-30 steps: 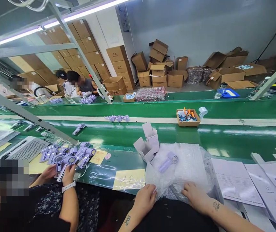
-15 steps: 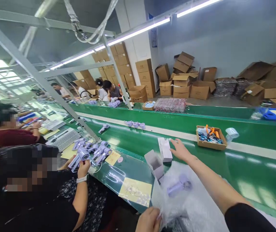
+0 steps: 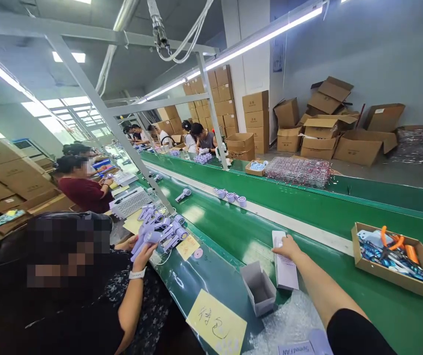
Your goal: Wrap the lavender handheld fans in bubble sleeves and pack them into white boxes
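My right hand (image 3: pixel 288 246) reaches over the upper part of a white oblong pack (image 3: pixel 286 276), fingers and thumb closed about it. Faint print shows on the pack; whether it is a carton or stacked leaflets I cannot tell. Beside it, to the left, an open-topped pale carton (image 3: pixel 259 291) stands with its inside visible. Clear bubble wrap (image 3: pixel 291 320) lies nearer to me. On the wrap, cut by the lower edge, is a lavender handheld fan (image 3: pixel 318 341) beside a lavender panel lettered "SpeedFAN" (image 3: pixel 296 349). My left hand is out of view.
A yellow handwritten sheet (image 3: pixel 217 323) lies on the green bench. At left, a co-worker's hand (image 3: pixel 147 249) holds a lavender part near a pile of lavender fans (image 3: pixel 174 231). A cardboard tray of tools (image 3: pixel 392 256) sits right. Lavender fans (image 3: pixel 229 197) rest on the conveyor.
My right hand has come onto the white pack from beside it. My left hand, earlier at the plastic wrap, has left the view. The camera has turned left, and the lavender fan appears lower.
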Motion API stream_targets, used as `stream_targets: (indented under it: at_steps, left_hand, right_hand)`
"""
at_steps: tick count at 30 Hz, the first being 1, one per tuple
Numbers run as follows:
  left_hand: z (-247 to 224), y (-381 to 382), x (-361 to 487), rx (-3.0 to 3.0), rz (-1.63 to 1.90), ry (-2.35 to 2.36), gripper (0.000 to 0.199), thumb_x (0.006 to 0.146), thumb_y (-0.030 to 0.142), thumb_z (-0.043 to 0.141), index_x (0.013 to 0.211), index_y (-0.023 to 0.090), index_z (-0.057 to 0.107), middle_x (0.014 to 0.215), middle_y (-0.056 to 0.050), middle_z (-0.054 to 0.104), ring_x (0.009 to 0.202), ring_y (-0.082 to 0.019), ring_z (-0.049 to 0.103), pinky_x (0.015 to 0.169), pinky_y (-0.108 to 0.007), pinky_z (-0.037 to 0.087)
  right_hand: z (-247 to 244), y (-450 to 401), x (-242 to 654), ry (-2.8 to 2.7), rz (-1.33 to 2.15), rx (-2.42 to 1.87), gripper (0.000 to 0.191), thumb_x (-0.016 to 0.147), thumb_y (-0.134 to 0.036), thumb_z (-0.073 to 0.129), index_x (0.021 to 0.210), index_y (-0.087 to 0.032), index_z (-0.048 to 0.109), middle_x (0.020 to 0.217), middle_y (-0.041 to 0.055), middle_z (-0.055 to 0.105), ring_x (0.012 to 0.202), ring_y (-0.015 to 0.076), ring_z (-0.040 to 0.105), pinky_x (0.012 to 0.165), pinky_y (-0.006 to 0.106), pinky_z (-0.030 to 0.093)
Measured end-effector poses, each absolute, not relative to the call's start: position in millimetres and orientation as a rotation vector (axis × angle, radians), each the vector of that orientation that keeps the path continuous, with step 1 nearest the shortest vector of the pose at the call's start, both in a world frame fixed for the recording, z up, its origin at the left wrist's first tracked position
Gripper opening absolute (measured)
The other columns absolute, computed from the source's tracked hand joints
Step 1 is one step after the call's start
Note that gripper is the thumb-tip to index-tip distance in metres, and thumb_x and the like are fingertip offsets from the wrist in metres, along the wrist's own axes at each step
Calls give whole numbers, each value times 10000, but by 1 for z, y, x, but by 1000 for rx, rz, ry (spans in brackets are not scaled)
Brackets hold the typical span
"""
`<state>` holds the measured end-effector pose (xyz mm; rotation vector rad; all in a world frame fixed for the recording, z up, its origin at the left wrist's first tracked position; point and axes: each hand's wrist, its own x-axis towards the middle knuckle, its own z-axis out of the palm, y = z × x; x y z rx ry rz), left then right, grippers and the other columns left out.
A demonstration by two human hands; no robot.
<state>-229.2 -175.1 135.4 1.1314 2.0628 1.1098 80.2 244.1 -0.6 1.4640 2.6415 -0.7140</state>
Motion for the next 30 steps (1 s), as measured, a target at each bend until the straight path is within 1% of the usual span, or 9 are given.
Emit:
stream_targets:
  at_steps: [1, 3, 7, 9, 12, 15, 23, 28, 30]
  left_hand:
    - [131, -171, -209, 1144, 1098, 2016, 702, 764, 253, -3, 792, 11, 655, 951, -93, 542, 1237, -331, 473, 624, -346, 400]
    - [114, -168, -148, 1184, 1020, 1959, 346, 739, 410, 406, 626, 226, 675, 1022, -67, 654, 1124, -268, 584, 651, -325, 531]
    - [70, -169, 0, 1320, 837, 1854, 144, 700, 329, 611, 611, 233, 671, 1250, -46, 600, 1209, -309, 509, 974, -442, 494]
    - [58, -158, 48, 1597, 633, 1881, 139, 708, 267, 582, 768, 182, 675, 1470, -66, 386, 1326, -368, 357, 1083, -539, 361]
    - [57, -124, 69, 1879, 311, 2062, 283, 755, 243, 503, 997, 156, 621, 1547, -114, 198, 1152, -331, 509, 915, -515, 492]
    - [59, -90, 63, 1841, 124, 2189, 353, 777, 242, 463, 1088, 141, 595, 1494, -165, 288, 1028, -302, 582, 842, -491, 524]
    - [34, -91, 54, 1888, 70, 2207, 410, 755, 186, 455, 1122, 91, 612, 1413, -190, 394, 1114, -322, 516, 875, -463, 501]
    - [28, -98, 42, 1929, 157, 2250, 383, 764, 166, 439, 1091, 91, 623, 1351, -178, 444, 1146, -324, 458, 920, -467, 459]
    - [28, -99, 41, 1935, 184, 2255, 373, 761, 155, 440, 1079, 98, 626, 1335, -177, 451, 1151, -318, 446, 934, -468, 444]
  right_hand:
    - [5, 245, 86, 2699, -719, 1407, 555, 695, -486, 704, 1055, -77, 600, 1231, 205, 547, 1073, 275, 566, 896, 381, 427]
    - [20, 240, 102, 2815, -734, 1317, 429, 743, -506, 651, 924, -119, 611, 990, 136, 649, 927, 236, 597, 798, 341, 441]
    - [51, 207, 143, 3023, -774, 1226, 361, 828, -543, 516, 786, -188, 567, 832, 64, 650, 793, 212, 576, 699, 314, 410]
    - [58, 180, 162, 3112, -799, 1152, 375, 874, -541, 441, 803, -195, 567, 866, 58, 649, 823, 207, 575, 727, 309, 412]
    - [53, 136, 181, 3203, -808, 1021, 394, 916, -514, 377, 860, -190, 592, 946, 72, 646, 902, 210, 578, 801, 310, 422]
    - [38, 101, 186, 3228, -763, 905, 348, 933, -442, 385, 900, -186, 619, 974, 81, 644, 943, 221, 581, 852, 334, 426]
    - [27, 60, 181, 3186, -582, 754, 274, 927, -262, 401, 1022, -178, 645, 1078, 85, 648, 1019, 226, 581, 926, 366, 440]
    - [62, 47, 192, 3213, -349, 935, 392, 874, -218, 457, 1251, -198, 562, 1404, 124, 449, 1372, 396, 206, 1083, 636, 149]
    - [74, 46, 187, 3236, -303, 894, 442, 883, -215, 431, 1314, -170, 518, 1436, 155, 382, 1394, 373, 154, 1122, 582, 104]
